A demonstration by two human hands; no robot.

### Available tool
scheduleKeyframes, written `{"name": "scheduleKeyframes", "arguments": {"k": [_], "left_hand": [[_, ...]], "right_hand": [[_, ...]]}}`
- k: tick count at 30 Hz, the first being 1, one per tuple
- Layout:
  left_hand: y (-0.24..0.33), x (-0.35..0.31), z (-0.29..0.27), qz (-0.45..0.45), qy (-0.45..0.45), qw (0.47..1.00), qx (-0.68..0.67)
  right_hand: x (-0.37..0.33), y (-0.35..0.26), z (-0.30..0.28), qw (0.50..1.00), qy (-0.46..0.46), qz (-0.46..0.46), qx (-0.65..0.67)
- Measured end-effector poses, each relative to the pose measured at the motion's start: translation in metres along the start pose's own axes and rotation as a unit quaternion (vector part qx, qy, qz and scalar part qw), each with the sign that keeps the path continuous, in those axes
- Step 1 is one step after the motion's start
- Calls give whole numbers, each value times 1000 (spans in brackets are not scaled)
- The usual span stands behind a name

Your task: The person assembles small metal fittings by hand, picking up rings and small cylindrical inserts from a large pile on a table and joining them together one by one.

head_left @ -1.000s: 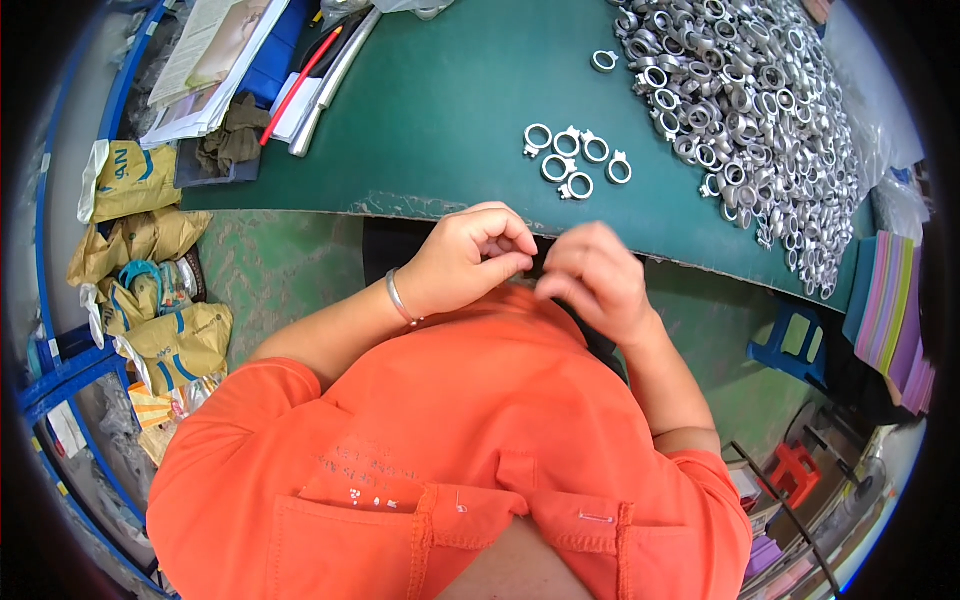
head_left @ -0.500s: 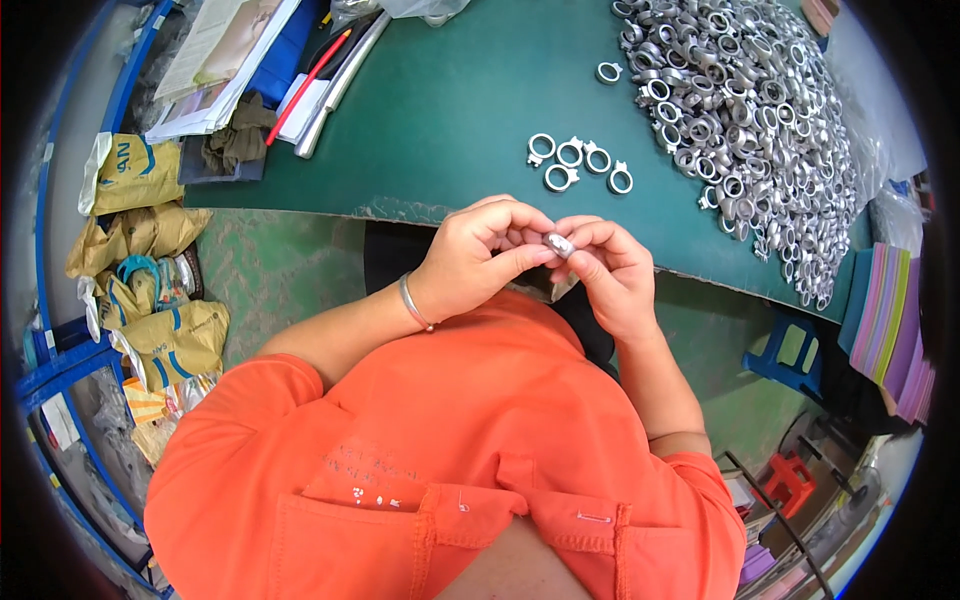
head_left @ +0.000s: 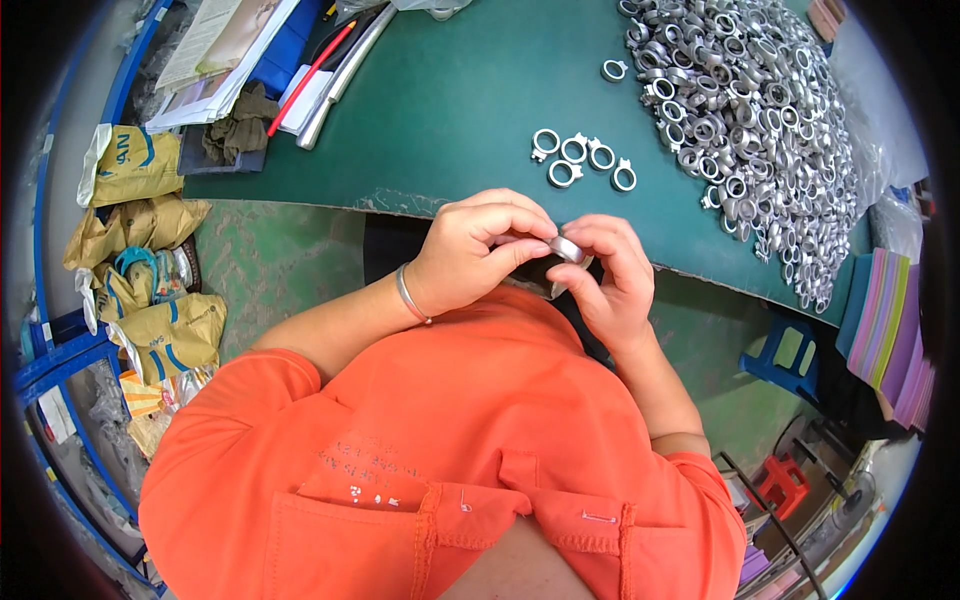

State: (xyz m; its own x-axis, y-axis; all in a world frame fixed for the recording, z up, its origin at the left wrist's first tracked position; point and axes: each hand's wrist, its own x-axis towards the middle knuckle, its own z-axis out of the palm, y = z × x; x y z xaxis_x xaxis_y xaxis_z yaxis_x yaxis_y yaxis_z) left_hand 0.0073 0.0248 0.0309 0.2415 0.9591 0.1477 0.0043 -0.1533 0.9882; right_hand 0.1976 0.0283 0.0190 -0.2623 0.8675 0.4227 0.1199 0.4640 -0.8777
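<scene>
Fingers: the left hand (head_left: 474, 247) has thumb and forefinger pinched on the left edge of 1 metal ring (head_left: 567, 250). The right hand (head_left: 612, 272) grasps the same ring, fingers over its top and thumb below. The ring sits between the 2 sets of fingertips, tilted, its outer band showing; its far side is hidden.

Assessment: this appears to be close handling of 1 ring at a time. A light fingertip hold on the rim should serve best, leaving the band uncovered. Any turn is better made slowly, 1 hand holding while the other shifts grip. The fingers are short of the edge of the table (head_left: 430, 110), above the lap, so a slip could drop the ring off the work surface; working over the tabletop would be safer.

Just beyond the fingers lie 5 loose rings (head_left: 575, 161), apart from the held 1. Farther out is 1 single ring (head_left: 613, 80). Beyond, to the right of the fingers, spreads a large pile of rings (head_left: 745, 115). These groups should be kept separate.
</scene>
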Motion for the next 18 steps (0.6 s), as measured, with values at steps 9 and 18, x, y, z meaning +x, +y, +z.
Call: {"name": "scheduleKeyframes", "arguments": {"k": [9,18], "left_hand": [[1,1,-1,121,7,984,130],[-10,-9,-6,38,47,997,45]], "right_hand": [[-12,-7,13,967,62,85,231],[0,2,-14,982,-56,-29,-178]]}}
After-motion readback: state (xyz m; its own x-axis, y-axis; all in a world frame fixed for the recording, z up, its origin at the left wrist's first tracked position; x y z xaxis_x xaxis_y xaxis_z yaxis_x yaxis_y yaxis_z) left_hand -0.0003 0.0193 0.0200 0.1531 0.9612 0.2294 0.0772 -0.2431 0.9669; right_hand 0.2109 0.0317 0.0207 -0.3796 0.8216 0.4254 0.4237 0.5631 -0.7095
